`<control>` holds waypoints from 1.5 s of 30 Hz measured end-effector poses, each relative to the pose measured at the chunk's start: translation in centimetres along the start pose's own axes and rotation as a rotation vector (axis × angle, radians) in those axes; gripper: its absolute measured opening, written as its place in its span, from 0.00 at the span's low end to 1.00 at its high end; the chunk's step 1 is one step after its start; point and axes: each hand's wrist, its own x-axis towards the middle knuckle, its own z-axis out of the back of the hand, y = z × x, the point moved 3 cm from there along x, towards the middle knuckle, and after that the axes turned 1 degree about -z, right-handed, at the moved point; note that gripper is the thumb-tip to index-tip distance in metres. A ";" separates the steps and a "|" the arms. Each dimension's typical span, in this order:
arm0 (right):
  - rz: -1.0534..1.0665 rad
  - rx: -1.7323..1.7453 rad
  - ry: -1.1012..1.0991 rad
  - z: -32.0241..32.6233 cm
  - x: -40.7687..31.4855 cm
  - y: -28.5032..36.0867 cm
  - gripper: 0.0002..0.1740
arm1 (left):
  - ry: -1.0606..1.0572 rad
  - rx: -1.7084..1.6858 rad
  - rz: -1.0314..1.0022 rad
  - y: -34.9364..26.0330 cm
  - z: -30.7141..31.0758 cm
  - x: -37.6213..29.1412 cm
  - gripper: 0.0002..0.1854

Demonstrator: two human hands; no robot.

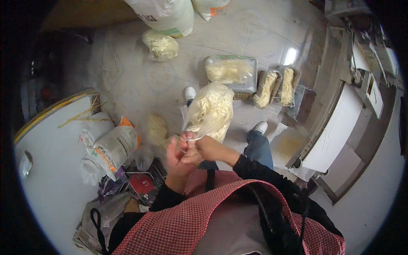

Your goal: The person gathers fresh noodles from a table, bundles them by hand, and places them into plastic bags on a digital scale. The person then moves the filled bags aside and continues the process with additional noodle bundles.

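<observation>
A clear plastic bag of pale noodles [212, 108] hangs in front of me, its gathered neck and a white loop of plastic at my fingers. My right hand [212, 149] is closed on the bag's neck, just below the noodles in the picture. Beside it, my left hand [181, 153] has its thumb and fingers pinching at the same twisted plastic, the palm partly turned up. The fingers of both hands overlap, so the exact grip on the plastic is partly hidden.
Ahead stand a plastic-covered basket of noodles [231, 71] and two narrow containers of noodles [267, 87]. Bagged noodles [161, 46] lie by large white sacks [169, 16]. A corn starch sack [118, 145] rests on the left table [47, 137]; shelves [331, 127] stand right.
</observation>
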 end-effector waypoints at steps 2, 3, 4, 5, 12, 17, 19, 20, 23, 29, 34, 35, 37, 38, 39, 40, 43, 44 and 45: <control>-0.037 0.016 0.019 -2.1 5.2 -4.1 0.12 | 0.049 -0.050 0.104 -3.9 0.4 1.8 0.18; 0.015 0.043 -0.112 -2.2 7.0 -2.5 0.12 | 0.074 -0.095 0.152 -6.4 1.2 1.6 0.18; 0.076 0.070 -0.242 -1.4 8.4 0.8 0.12 | 0.050 -0.030 0.103 -9.0 3.1 1.2 0.18; 0.143 0.092 -0.380 -0.5 9.6 2.4 0.12 | 0.025 0.033 0.062 -11.4 5.1 1.0 0.18; -0.556 1.064 -0.884 -1.7 21.0 -3.5 0.20 | 0.061 -0.018 0.143 -22.5 0.9 3.1 0.16; -0.607 0.985 -0.788 -4.2 33.5 -2.9 0.21 | -0.015 0.046 0.116 -31.9 1.3 4.3 0.13; -0.378 0.827 -0.580 -6.7 35.3 -3.3 0.24 | -0.168 0.228 0.093 -34.9 2.2 6.0 0.10; -0.340 0.853 -0.478 -8.3 35.8 -3.0 0.24 | -0.241 0.317 0.083 -36.5 2.9 7.3 0.08; -0.166 0.636 -0.377 -7.8 36.8 3.8 0.24 | -0.326 0.443 -0.062 -42.6 5.4 10.6 0.04; -0.453 0.206 -0.371 -2.6 26.0 -4.9 0.17 | -0.471 1.253 0.076 -56.1 7.5 18.2 0.14; -0.901 0.083 -0.522 -1.9 12.0 -10.0 0.15 | -0.626 1.563 0.164 -58.1 11.8 28.7 0.17; -0.963 0.086 -0.519 -2.0 10.2 -10.2 0.15 | -0.673 1.734 0.183 -58.1 12.4 30.7 0.17; -1.074 0.095 -0.557 -2.9 6.4 -10.8 0.15 | -0.711 2.063 0.247 -55.7 14.2 35.6 0.16; -1.093 0.111 -0.583 -3.9 5.0 -11.6 0.15 | -0.730 2.077 0.260 -57.2 17.7 37.8 0.17; -1.104 0.129 -0.612 -5.0 4.1 -12.6 0.15 | -0.750 2.097 0.263 -59.8 21.0 39.9 0.22; -1.141 0.171 -0.647 -6.0 2.8 -13.4 0.15 | -0.718 2.181 0.287 -59.2 22.7 42.5 0.22; -1.057 0.340 -0.726 -8.3 4.9 -15.3 0.14 | -0.859 2.704 -0.038 -66.9 22.1 48.4 0.22; -1.076 0.368 -0.772 -8.4 4.1 -14.9 0.14 | -0.707 2.687 -0.008 -63.3 23.9 51.8 0.23; -1.076 0.399 -0.820 -8.4 3.6 -14.4 0.14 | -0.571 2.669 0.004 -59.9 23.9 54.5 0.24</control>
